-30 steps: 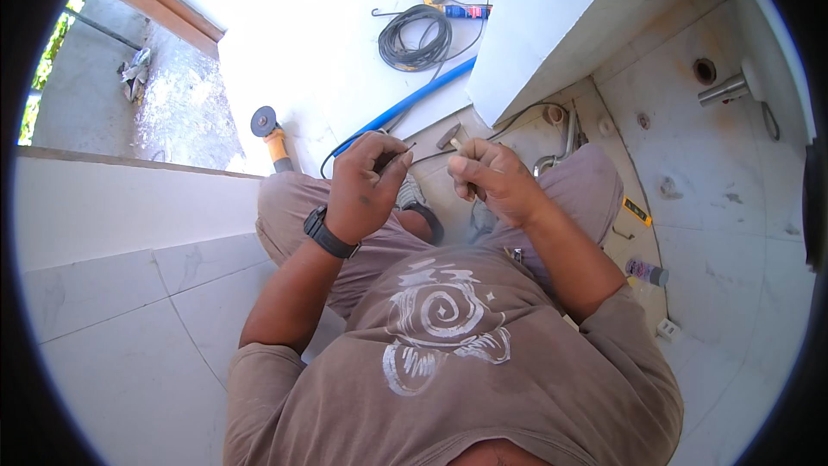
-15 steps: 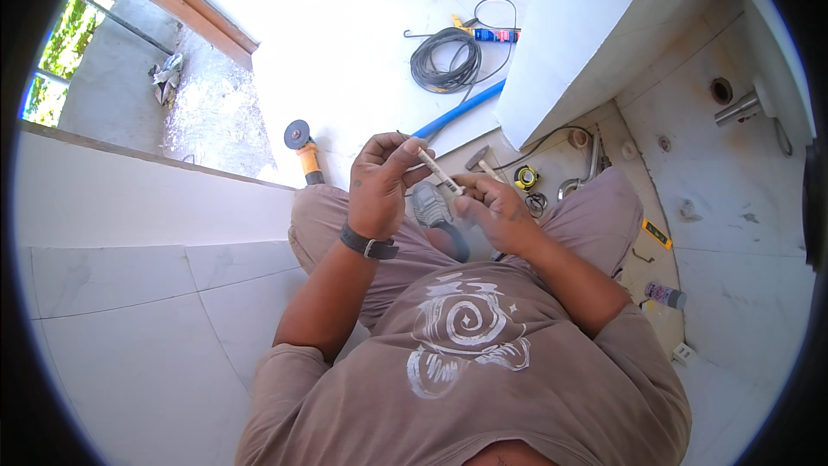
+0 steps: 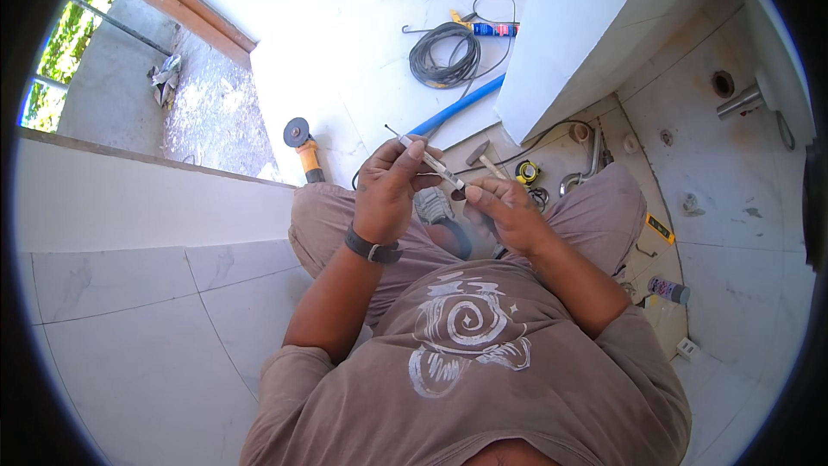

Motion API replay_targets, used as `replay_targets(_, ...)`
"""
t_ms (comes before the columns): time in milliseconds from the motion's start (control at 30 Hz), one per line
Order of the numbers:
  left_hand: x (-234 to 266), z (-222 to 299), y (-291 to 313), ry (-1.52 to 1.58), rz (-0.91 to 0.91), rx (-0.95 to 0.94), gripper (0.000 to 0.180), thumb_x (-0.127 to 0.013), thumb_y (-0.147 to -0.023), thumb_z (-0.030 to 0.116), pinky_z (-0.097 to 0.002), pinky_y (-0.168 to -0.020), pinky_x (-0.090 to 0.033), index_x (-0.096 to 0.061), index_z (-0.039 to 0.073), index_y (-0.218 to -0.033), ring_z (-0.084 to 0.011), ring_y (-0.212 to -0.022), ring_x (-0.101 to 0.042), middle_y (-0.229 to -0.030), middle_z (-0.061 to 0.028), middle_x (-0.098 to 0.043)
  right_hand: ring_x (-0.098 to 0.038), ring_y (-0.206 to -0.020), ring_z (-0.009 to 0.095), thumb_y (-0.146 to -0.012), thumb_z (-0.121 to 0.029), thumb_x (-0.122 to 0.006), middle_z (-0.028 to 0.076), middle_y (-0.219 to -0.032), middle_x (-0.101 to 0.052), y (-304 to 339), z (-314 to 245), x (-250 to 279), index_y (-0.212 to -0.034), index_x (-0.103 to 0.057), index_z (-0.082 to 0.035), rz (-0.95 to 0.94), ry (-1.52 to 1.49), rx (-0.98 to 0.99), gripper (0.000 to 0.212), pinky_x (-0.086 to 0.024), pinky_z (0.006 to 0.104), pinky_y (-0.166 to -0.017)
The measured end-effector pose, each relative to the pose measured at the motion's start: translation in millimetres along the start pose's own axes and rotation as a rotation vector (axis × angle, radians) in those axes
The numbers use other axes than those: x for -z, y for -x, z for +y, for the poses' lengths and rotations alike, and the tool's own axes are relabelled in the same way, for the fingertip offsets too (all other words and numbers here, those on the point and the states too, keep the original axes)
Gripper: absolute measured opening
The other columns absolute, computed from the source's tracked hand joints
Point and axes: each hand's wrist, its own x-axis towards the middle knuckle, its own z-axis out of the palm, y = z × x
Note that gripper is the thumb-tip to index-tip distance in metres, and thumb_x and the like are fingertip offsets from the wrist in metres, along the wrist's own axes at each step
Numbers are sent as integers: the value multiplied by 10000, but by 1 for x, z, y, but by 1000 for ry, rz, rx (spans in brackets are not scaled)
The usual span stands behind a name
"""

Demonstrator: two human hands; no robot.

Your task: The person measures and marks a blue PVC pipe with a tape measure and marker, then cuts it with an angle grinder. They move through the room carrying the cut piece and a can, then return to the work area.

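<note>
In front of my chest, both hands are on a slim white pen-like stick (image 3: 440,168) that slants down to the right. My left hand (image 3: 385,192) pinches its upper part between thumb and fingers. A thin dark shaft with a small knob at its tip sticks out past that thumb. At the lower end, which looks dark, my right hand (image 3: 511,214) has its thumb and fingers closed. My right fingertips partly hide that end. I cannot make out exactly what kind of tool the stick is.
An angle grinder (image 3: 304,148) stands left of my knee. Ahead lie a coiled cable (image 3: 444,56) and a blue pipe (image 3: 461,105). A hammer (image 3: 485,158), a tape measure (image 3: 527,173), a metal drain trap (image 3: 580,179) and a spray can (image 3: 668,290) lie to the right.
The stick has shifted slightly in my fingers. Its thin shaft now shows clearly beyond my left thumb, and a dark lower end shows near my right thumb.
</note>
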Motion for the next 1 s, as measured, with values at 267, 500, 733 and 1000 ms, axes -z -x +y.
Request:
replay_targets(267,37,37,-25,88,261,-208,177,-596,-1037,187,-310,-773,-587,-632,44,-1136,-172,-883,-692,-1024,-85,-696,-556,-618,82,-1015,-309,-633,15,-734,-611,13,-7,7,-1066,-679,-1,128,48,-39,317,-450,241,-579)
replay_targets(500,19,39,-6,-597,-120,-81,305,-617,-1030,205,-239,-621,-462,-668,-40,-1205,-85,-699,-589,-799,-20,-642,-633,-763,129,-977,-247,-664,75,-881,-689,1,-45,16,-1099,-681,12,283,478,351,286,-519,301,-712)
replay_targets(733,-3,38,8,-876,-249,-233,271,-676,-993,158,-283,-728,-515,-707,-41,-1174,-133,-817,-629,-943,-115,-709,-663,-838,224,-949,-202,-686,161,-973,-717,-4,-82,12,-1132,-687,5,152,755,490,276,-521,347,-760)
replay_targets(1000,-9,47,10,-1018,-351,-233,245,-677,-975,128,-331,-785,-532,-713,-29,-1159,-235,-857,-671,-1005,-167,-712,-689,-904,242,-941,-180,-700,138,-1030,-728,-7,-74,10,-1128,-697,-11,99,819,547,252,-535,350,-791)
